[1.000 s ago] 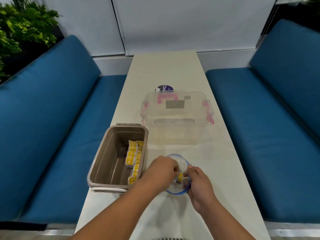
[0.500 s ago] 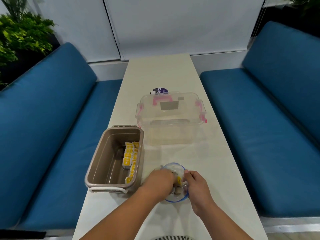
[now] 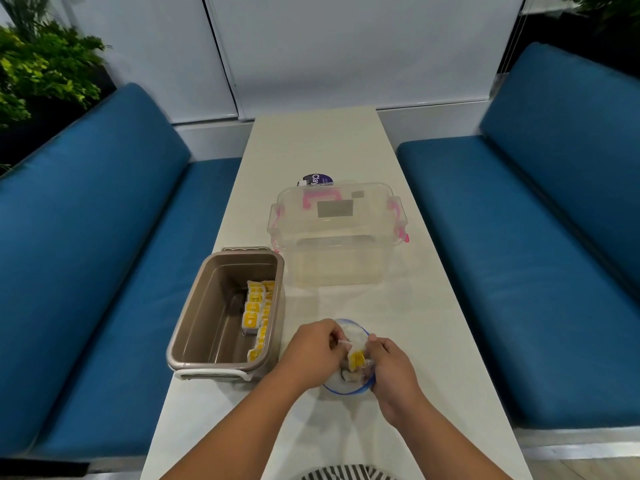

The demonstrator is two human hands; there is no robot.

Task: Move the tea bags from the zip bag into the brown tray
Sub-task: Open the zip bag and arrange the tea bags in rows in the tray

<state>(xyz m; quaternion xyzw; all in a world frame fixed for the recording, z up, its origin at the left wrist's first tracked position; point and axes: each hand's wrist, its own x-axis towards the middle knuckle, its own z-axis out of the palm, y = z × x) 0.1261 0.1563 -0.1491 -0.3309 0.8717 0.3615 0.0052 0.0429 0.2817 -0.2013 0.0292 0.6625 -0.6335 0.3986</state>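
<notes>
**Tea bags, counter, transfer part done**

Brown tray (image 3: 207, 323) on the counter (image 3: 311, 143), left; tea bags (image 3: 255, 308) stacked along its right wall; left hand (image 3: 311, 351), grip pinching one yellow-tagged tea bag (image 3: 356, 359) at the bag mouth; zip bag (image 3: 348, 388) just beside the tray; right hand (image 3: 393, 370), grip curled round the zip bag's rim; clear lidded box (image 3: 336, 233) behind.

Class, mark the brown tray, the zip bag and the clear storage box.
brown tray (image 3: 223, 327): head view, bare floor inside.
zip bag (image 3: 355, 337): head view, upper clear film.
clear storage box (image 3: 346, 265): head view, front wall.
</notes>
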